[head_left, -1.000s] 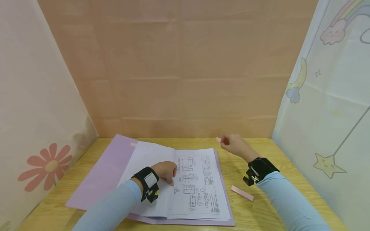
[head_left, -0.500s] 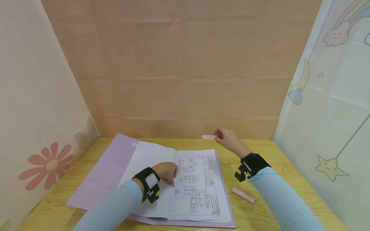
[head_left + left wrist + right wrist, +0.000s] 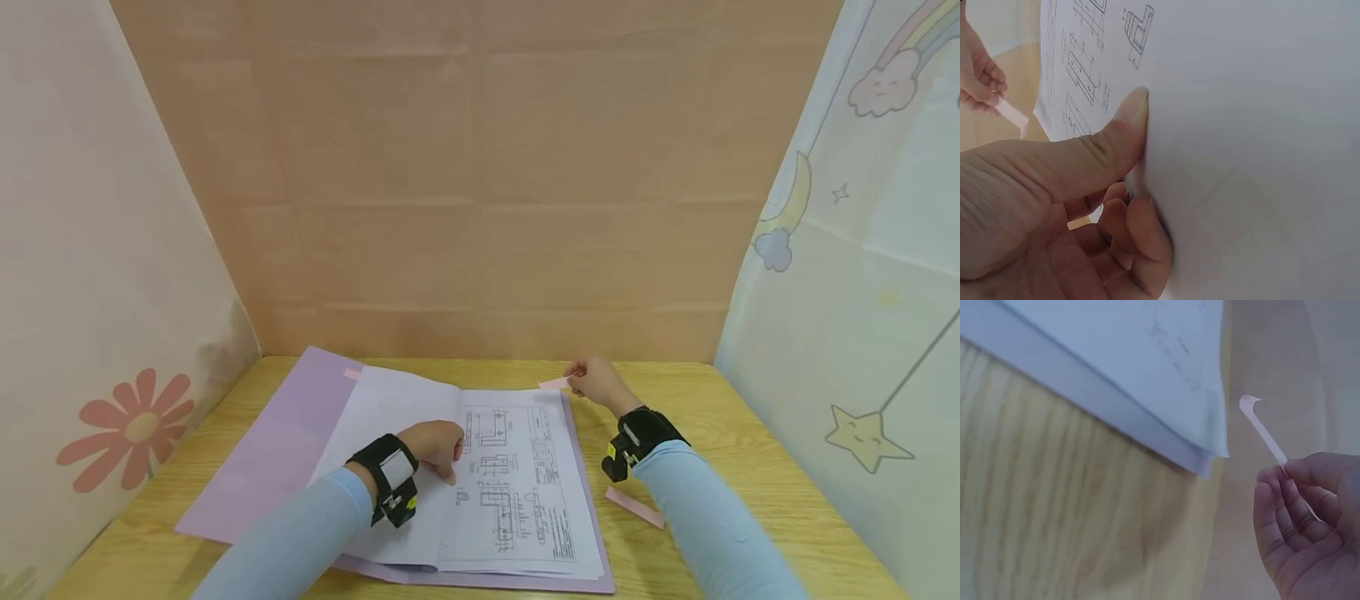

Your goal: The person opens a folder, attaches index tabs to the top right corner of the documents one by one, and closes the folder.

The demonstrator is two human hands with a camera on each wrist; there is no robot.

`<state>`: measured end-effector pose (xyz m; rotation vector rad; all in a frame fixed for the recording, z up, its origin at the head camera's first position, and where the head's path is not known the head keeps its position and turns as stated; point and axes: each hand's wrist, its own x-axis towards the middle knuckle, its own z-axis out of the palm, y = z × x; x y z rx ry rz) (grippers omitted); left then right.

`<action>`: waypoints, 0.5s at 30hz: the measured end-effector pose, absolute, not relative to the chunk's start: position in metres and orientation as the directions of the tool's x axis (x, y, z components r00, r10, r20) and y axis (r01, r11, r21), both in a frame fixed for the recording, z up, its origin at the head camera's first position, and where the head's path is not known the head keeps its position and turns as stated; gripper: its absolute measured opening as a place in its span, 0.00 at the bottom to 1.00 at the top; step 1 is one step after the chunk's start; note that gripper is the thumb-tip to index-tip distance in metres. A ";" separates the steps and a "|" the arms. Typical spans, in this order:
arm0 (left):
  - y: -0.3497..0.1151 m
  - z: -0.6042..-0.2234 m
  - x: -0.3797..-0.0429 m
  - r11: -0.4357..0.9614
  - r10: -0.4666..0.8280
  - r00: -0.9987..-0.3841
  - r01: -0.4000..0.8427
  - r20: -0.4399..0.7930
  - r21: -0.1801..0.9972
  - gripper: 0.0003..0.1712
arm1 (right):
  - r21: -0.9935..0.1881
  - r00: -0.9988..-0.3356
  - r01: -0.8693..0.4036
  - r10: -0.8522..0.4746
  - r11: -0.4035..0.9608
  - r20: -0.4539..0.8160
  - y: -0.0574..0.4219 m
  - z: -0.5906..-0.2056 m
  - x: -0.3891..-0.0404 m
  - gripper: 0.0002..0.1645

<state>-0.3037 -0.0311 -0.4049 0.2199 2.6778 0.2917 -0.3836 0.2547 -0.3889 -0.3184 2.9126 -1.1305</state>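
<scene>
An open purple folder point(image 3: 255, 467) holds white pages with technical drawings on the right-hand sheet point(image 3: 517, 492). My left hand point(image 3: 432, 447) rests on the pages at the fold, fingers curled and thumb stretched along the paper. Between thumb and fingers of my right hand point(image 3: 600, 383) is a narrow pink sticky note point(image 3: 553, 383), pinched at one end, its free end overlapping the sheet's upper right corner. In the right wrist view the strip's point(image 3: 1266, 434) free tip curls over, off the page corner. The left wrist view shows my thumb point(image 3: 1107, 147) against the drawing page.
Another pink strip point(image 3: 635, 507) lies on the wooden table point(image 3: 697, 400) right of the folder, close to my right forearm. A small pink tab point(image 3: 351, 374) sits near the folder cover's top edge. Fabric walls point(image 3: 480, 208) enclose the table's back and sides.
My right hand has swung left with the pink sticky note, then down to the sheet's top right corner. More of the strip shows. My left hand stays in place on the pages.
</scene>
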 end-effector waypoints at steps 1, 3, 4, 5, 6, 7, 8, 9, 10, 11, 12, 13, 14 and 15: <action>-0.031 -0.405 -0.304 0.965 0.201 -0.892 0.109 -0.405 0.237 0.17 | -0.659 -0.981 -0.177 -0.183 0.731 0.062 0.256 -0.392 -0.383 0.10; -0.031 -0.405 -0.303 0.967 0.202 -0.893 0.115 -0.403 0.228 0.18 | -0.651 -0.985 -0.151 -0.166 0.744 0.038 0.257 -0.396 -0.382 0.10; -0.031 -0.405 -0.303 0.967 0.202 -0.893 0.117 -0.402 0.226 0.18 | -0.646 -0.986 -0.143 -0.162 0.750 0.031 0.257 -0.397 -0.382 0.10; -0.031 -0.405 -0.303 0.968 0.202 -0.893 0.119 -0.401 0.223 0.18 | -0.641 -0.987 -0.141 -0.161 0.754 0.027 0.257 -0.398 -0.381 0.11; -0.031 -0.405 -0.303 0.968 0.201 -0.894 0.119 -0.401 0.220 0.18 | -0.642 -0.987 -0.137 -0.160 0.754 0.023 0.257 -0.399 -0.381 0.11; -0.031 -0.405 -0.302 0.969 0.200 -0.894 0.119 -0.400 0.218 0.18 | -0.642 -0.987 -0.135 -0.160 0.754 0.019 0.257 -0.400 -0.380 0.11; -0.031 -0.404 -0.302 0.969 0.197 -0.895 0.117 -0.400 0.217 0.18 | -0.645 -0.987 -0.133 -0.159 0.753 0.018 0.257 -0.401 -0.380 0.11; -0.030 -0.404 -0.301 0.970 0.196 -0.895 0.115 -0.401 0.216 0.18 | -0.643 -0.987 -0.137 -0.162 0.754 0.019 0.257 -0.402 -0.380 0.11; -0.030 -0.404 -0.301 0.970 0.194 -0.894 0.113 -0.403 0.216 0.18 | -0.640 -0.986 -0.139 -0.164 0.756 0.021 0.258 -0.402 -0.380 0.11; -0.030 -0.402 -0.301 0.970 0.194 -0.894 0.112 -0.404 0.217 0.18 | -0.639 -0.986 -0.140 -0.166 0.757 0.020 0.258 -0.403 -0.380 0.11; -0.030 -0.402 -0.300 0.970 0.194 -0.894 0.113 -0.404 0.216 0.18 | -0.641 -0.986 -0.140 -0.166 0.755 0.020 0.258 -0.404 -0.380 0.10; -0.030 -0.401 -0.300 0.970 0.194 -0.895 0.114 -0.402 0.215 0.17 | -0.639 -0.986 -0.142 -0.168 0.756 0.020 0.259 -0.405 -0.380 0.10; -0.030 -0.401 -0.300 0.970 0.195 -0.895 0.116 -0.402 0.212 0.17 | -0.638 -0.987 -0.135 -0.162 0.758 0.017 0.259 -0.407 -0.381 0.10; -0.029 -0.401 -0.300 0.970 0.197 -0.895 0.120 -0.399 0.210 0.18 | -0.634 -0.986 -0.138 -0.165 0.761 0.017 0.260 -0.408 -0.381 0.10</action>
